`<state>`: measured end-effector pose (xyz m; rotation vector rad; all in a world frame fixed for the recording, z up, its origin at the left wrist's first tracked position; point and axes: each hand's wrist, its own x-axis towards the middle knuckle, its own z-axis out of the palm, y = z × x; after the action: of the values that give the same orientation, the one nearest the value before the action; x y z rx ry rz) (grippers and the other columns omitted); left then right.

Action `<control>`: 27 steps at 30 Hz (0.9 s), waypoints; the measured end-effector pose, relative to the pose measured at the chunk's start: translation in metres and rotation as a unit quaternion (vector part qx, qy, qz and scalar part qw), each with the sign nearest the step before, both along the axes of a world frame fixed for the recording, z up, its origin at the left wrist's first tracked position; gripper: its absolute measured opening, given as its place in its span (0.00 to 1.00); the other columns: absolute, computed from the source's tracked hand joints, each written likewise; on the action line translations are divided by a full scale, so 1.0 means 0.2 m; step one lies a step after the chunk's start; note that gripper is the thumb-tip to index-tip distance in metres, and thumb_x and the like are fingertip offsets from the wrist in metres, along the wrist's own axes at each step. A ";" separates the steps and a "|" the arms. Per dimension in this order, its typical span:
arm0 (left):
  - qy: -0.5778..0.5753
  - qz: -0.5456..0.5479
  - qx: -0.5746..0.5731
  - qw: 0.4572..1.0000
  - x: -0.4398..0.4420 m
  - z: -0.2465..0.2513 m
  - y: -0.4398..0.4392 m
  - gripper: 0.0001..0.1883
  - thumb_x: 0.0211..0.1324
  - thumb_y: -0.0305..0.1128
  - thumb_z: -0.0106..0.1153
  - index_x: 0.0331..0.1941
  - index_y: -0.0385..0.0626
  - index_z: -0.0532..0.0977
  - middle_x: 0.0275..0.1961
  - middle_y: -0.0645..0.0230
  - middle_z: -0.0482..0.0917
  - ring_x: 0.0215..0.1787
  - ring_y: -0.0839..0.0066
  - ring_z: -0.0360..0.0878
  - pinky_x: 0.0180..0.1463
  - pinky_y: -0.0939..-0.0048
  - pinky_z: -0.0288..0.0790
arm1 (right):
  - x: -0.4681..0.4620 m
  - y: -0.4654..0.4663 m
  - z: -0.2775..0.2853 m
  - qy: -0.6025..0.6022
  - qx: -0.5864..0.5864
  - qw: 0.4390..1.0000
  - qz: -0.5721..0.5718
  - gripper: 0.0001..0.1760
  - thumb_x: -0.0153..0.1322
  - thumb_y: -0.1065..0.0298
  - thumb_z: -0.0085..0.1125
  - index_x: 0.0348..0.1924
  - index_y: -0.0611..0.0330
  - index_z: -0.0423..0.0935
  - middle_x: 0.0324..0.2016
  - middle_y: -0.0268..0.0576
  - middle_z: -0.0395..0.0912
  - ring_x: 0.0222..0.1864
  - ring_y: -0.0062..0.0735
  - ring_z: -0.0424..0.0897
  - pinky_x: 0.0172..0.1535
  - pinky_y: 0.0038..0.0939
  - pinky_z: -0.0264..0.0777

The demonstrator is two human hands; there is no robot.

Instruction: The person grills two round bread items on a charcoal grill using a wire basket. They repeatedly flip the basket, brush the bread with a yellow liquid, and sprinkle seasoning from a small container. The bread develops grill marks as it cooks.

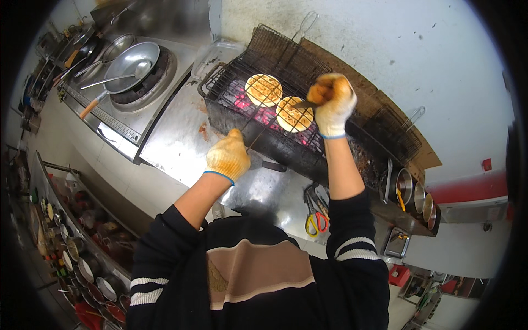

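Observation:
Two round browned flatbreads lie in a wire grill basket over glowing charcoal. My left hand, in a stained knit glove with a blue cuff, grips the basket's long wire handle at the front of the charcoal grill. My right hand, gloved alike, is closed around a dark narrow tool, perhaps a knife. Its tip is over the nearer, right-hand flatbread; whether it touches the bread I cannot tell. The tool's grip is hidden in my fist.
On the steel counter lie a black-handled knife and scissors with yellow and red handles. To the left, a wok with a ladle rests on a burner. Metal containers stand at right; cardboard lines the wall.

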<state>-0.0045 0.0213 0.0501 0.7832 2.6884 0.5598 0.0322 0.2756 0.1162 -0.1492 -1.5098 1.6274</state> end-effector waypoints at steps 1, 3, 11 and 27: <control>0.003 0.003 0.001 1.000 0.00 0.00 0.00 0.19 0.57 0.30 0.60 0.50 0.33 0.71 0.41 0.38 0.86 0.47 0.42 0.87 0.53 0.49 0.80 | 0.01 0.00 0.01 0.029 -0.019 0.999 -0.019 0.30 0.77 0.42 0.60 0.33 0.67 0.82 0.24 0.42 0.81 0.22 0.27 0.80 0.25 0.29 0.73; -0.027 0.008 -0.013 1.000 -0.01 0.02 0.00 0.22 0.57 0.33 0.63 0.52 0.33 0.70 0.47 0.40 0.85 0.52 0.43 0.86 0.56 0.50 0.79 | 0.02 0.00 0.02 0.009 -0.080 0.995 -0.059 0.31 0.77 0.41 0.61 0.33 0.68 0.82 0.24 0.43 0.80 0.20 0.28 0.79 0.24 0.29 0.73; -0.039 0.006 -0.032 0.999 -0.01 0.05 0.01 0.25 0.57 0.33 0.65 0.55 0.32 0.70 0.49 0.39 0.85 0.54 0.43 0.85 0.57 0.50 0.79 | -0.03 0.03 0.06 -0.002 -0.046 0.999 -0.010 0.32 0.76 0.40 0.63 0.35 0.68 0.81 0.26 0.44 0.82 0.18 0.29 0.78 0.21 0.30 0.71; -0.018 0.002 -0.031 0.999 0.00 0.04 0.00 0.23 0.56 0.32 0.61 0.53 0.32 0.71 0.45 0.39 0.86 0.50 0.42 0.86 0.56 0.49 0.79 | -0.04 0.16 0.02 0.062 0.007 0.998 -0.018 0.32 0.75 0.39 0.64 0.35 0.69 0.82 0.26 0.45 0.83 0.18 0.29 0.79 0.20 0.30 0.72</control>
<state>-0.0052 0.0216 0.0589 0.7443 2.6605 0.4853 0.0251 0.3068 0.1204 -0.0667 -1.4162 1.5680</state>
